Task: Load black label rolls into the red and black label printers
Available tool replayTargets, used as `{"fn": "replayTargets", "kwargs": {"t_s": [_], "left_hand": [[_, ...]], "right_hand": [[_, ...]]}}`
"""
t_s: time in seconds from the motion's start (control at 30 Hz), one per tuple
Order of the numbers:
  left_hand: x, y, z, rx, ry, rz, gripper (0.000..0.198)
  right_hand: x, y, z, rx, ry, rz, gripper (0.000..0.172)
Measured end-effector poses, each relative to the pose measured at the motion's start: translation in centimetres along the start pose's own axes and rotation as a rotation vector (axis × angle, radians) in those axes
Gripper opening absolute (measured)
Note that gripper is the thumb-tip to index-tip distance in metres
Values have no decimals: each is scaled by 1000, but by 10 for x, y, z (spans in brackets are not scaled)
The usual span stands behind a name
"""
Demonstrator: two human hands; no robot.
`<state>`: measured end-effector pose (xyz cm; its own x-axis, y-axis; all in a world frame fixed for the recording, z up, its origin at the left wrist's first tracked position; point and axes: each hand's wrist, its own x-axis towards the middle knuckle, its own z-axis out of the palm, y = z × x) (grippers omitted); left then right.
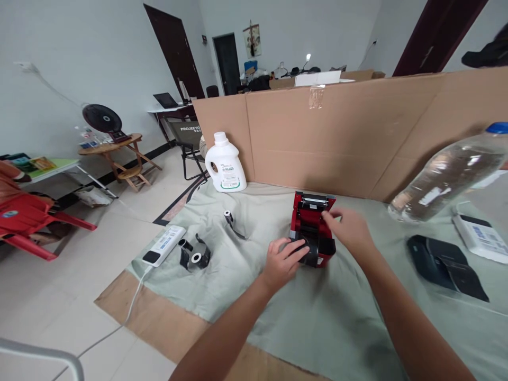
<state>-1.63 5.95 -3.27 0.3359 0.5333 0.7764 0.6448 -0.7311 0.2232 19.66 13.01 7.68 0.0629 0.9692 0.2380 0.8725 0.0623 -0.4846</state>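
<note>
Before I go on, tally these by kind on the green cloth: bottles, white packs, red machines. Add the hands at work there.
Bottles: 2 (white jug, clear bottle)
White packs: 2 (left pack, right pack)
Red machine: 1
Hands: 2 (left hand, right hand)
Total: 7

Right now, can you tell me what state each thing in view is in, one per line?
Red-and-black device: lid raised, inside exposed
Left hand: on the device's near part
Right hand: at the lid's right edge
White jug: upright, capped
Clear bottle: blue cap on
White box: corded at its near end
Black film: partly unwound
Small roll: partly unwound
Laptop: open
Lamp: lit
Fan: running or stopped, can't tell
</note>
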Motion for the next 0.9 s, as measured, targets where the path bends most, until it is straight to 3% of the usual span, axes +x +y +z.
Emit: {"fn": "replayTargets", "kwargs": {"t_s": [0.07,0.1,0.2,0.3,0.33,0.43,0.53,0.63,0.73,0.8,0.9], "left_hand": [[0,2,0,11,16,11,39],[0,2,0,16,21,20,39],[-1,4,-2,26,33,46,39],[-1,4,-4,21,27,68,36],[-1,4,-4,19,29,72,35],[-1,3,-4,12,34,74,34],[-2,3,-3,7,-16,57,35],[-2,3,-3,15,-48,56,36],[0,2,-5,1,-9,63,40],[5,-1,-8,-22,-2,4,44],[15,-6,-13,-88,-98,-150,52]], "right_hand": [[9,8,-2,149,227,28,39],[15,12,0,239,273,20,41],[23,19,14,529,194,26,35],[6,26,31,727,128,82,26],[-3,29,36,787,91,111,29],[-28,37,46,962,-58,226,61],[-37,39,50,992,-109,245,76],[-36,37,51,929,-82,192,76],[-38,38,54,942,-93,154,73],[-40,41,57,977,-100,140,71],[-42,44,60,1031,-89,161,69]]}}
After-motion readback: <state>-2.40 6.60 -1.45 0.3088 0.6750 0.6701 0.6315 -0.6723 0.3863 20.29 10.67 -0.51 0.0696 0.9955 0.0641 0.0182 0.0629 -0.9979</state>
